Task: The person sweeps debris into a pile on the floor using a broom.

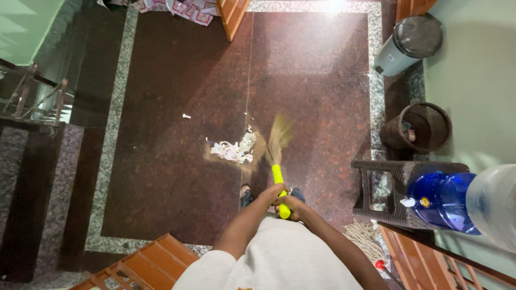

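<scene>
Both hands — left hand [272,194] and right hand [290,203] — grip the broom [277,161] by its yellow handle, bristles beside the paper scraps [233,151] on the floor [172,80]. It looks light, its bristles soft and springy — best held on the stiff handle.

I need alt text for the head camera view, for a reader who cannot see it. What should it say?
Seen from above, a person grips a broom's yellow handle with the left hand and right hand, its bristles blurred beside a pile of white paper scraps on a dark red floor. A grey lidded bin and a woven basket stand at the right.
</scene>
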